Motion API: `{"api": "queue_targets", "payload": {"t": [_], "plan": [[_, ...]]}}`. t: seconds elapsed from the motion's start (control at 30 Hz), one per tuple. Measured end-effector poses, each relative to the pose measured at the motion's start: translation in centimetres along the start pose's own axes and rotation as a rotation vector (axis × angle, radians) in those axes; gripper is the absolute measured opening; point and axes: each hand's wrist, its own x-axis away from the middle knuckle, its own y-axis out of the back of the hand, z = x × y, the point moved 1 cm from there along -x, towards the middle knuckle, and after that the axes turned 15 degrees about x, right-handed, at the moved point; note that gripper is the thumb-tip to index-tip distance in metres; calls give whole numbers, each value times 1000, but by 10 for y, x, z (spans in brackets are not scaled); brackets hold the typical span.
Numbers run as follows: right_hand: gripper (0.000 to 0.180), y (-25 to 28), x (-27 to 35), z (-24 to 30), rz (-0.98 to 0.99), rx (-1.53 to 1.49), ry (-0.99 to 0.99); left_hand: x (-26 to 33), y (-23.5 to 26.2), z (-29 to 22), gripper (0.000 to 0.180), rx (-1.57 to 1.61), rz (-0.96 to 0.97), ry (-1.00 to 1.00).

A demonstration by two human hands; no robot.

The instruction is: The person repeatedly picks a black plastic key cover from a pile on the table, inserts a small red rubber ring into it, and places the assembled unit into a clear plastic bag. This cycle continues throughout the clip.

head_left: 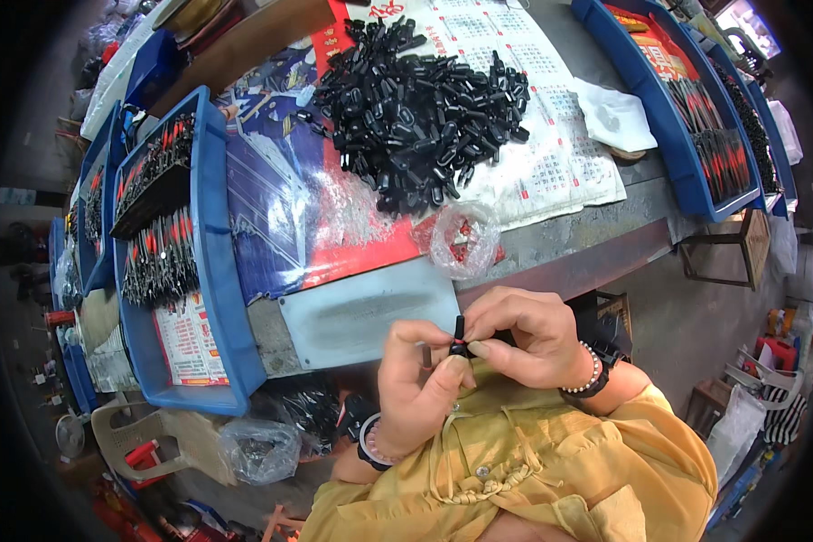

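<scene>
In front of my chest, at the table's near edge, both hands meet around a small black part (460, 327) with a narrow upright stem and a wider base. My left hand (413, 375) pinches its lower end between thumb and fingers. From the other side, my right hand (530, 341) has its thumb and fingertips closed at the part's middle, where a speck of red shows. Fingers cover much of the base. Beyond them on the table lies a large heap of glossy black plastic pieces (406, 117). A clear plastic bag with small red bits (465, 240) sits nearer.
A pale worn plate (370, 312) lies at the table's front edge. Blue trays hold rows of black-and-red pieces, one tray on the left (215, 271) and another on the right (646, 99). A white cloth-like sheet (614, 117) lies right of the heap; a plastic chair (167, 434) stands lower left.
</scene>
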Motion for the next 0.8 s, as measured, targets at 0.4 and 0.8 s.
{"api": "queue_targets", "payload": {"t": [0.4, 0.8], "plan": [[13, 22, -23, 8, 246, 178, -137, -16, -12, -3, 59, 209, -77, 283], [13, 81, -98, -76, -63, 1285, -144, -15, 10, 1, 22, 603, -267, 339]]}}
